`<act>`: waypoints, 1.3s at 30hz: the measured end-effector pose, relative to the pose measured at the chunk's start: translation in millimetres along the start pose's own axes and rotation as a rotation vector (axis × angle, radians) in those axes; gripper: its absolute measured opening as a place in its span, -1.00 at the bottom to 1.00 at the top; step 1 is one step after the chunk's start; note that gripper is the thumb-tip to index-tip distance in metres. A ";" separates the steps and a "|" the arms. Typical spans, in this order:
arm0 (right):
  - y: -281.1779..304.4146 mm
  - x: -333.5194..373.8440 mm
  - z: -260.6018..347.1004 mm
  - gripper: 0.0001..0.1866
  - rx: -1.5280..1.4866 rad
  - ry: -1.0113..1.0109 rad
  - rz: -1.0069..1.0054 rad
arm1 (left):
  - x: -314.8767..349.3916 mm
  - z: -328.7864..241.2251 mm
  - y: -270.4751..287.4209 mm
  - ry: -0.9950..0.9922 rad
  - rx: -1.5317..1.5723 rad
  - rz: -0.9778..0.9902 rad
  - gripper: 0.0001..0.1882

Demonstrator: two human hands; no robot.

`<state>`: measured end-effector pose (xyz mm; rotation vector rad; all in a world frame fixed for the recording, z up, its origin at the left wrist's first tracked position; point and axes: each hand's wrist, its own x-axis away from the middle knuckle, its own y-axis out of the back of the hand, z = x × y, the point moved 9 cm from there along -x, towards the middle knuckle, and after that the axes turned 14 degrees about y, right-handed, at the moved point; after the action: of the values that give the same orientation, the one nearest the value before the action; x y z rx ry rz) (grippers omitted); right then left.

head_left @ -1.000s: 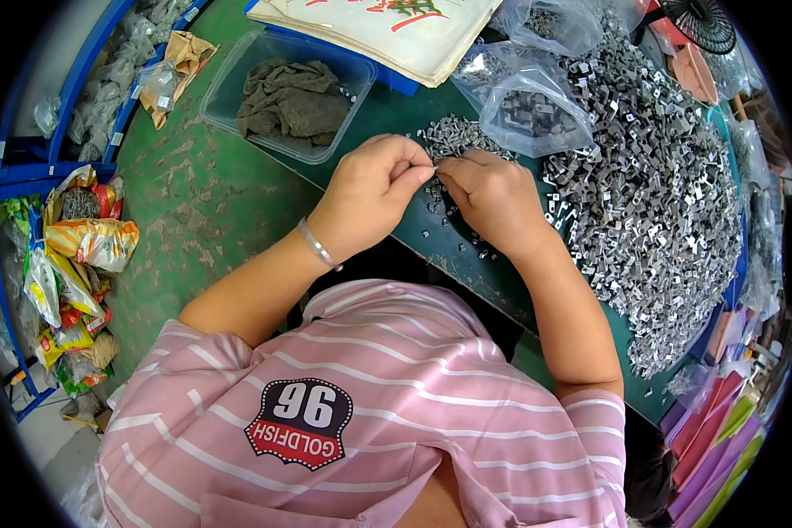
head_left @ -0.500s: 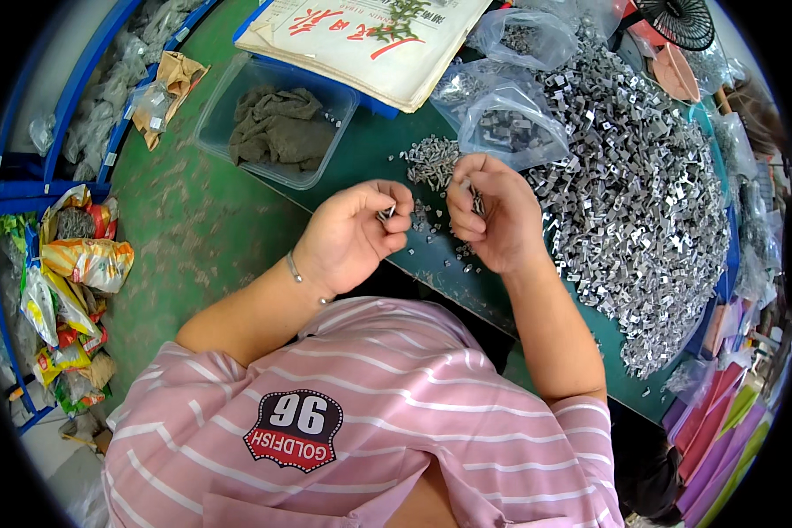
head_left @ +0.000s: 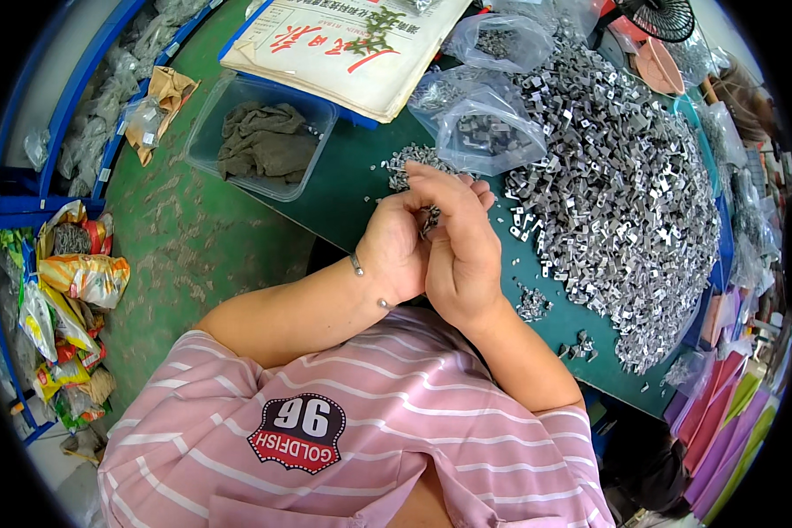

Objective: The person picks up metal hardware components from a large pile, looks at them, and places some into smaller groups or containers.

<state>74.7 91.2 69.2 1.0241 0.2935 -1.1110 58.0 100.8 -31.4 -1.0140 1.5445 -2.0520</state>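
Both hands meet at the near edge of the green table. My left hand [head_left: 396, 246] is cupped, palm up. Leaning against it from the right, my right hand [head_left: 465, 251] has its fingers bent over the left one. Small metal parts [head_left: 429, 218] show in the gap between the two palms; most of them are hidden by the fingers. Just beyond the hands lies a small heap of screw-like pieces [head_left: 405, 161]. A large mound of bent silvery metal clips [head_left: 616, 194] spreads to the right. Smaller clusters of metal pieces [head_left: 533, 304] lie nearer, beside my right forearm.
Clear bags of metal parts [head_left: 491, 132] stand behind the hands. At the far left are a plastic tub [head_left: 312, 172] with a dark cloth [head_left: 268, 141] and a stack of newspapers [head_left: 334, 62]. A small fan [head_left: 660, 18] stands far right. Blue shelving [head_left: 57, 101] lines the left.
My hands were apart, each pinching small metal pieces. They have come together, the right hand moving left over the left one. The view has shifted slightly.
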 end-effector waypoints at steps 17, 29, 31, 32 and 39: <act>86.7 79.4 -63.9 -0.58 -0.931 -0.468 -0.917 | -9.5 8.9 -25.2 0.008 -0.046 -0.061 -0.59; 100.2 107.9 -56.8 -0.82 -0.644 -0.622 -0.737 | -84.6 -90.0 -91.0 -0.447 -0.523 -0.245 -0.64; 93.1 123.8 -59.9 -0.83 -0.533 -0.716 -0.617 | -82.3 -95.0 -83.9 -0.431 -0.601 -0.317 -0.66; 89.6 127.2 -58.7 -0.84 -0.457 -0.742 -0.534 | -79.1 -99.0 -79.7 -0.454 -0.678 -0.385 -0.68; 73.6 98.7 -40.6 -0.85 0.241 -0.438 -0.028 | -47.3 -85.5 -84.7 -0.372 -0.776 -0.046 -0.91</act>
<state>193.4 69.4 22.0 0.9574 -0.1818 -1.3850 37.0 217.0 21.4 -1.5870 2.1386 -1.1569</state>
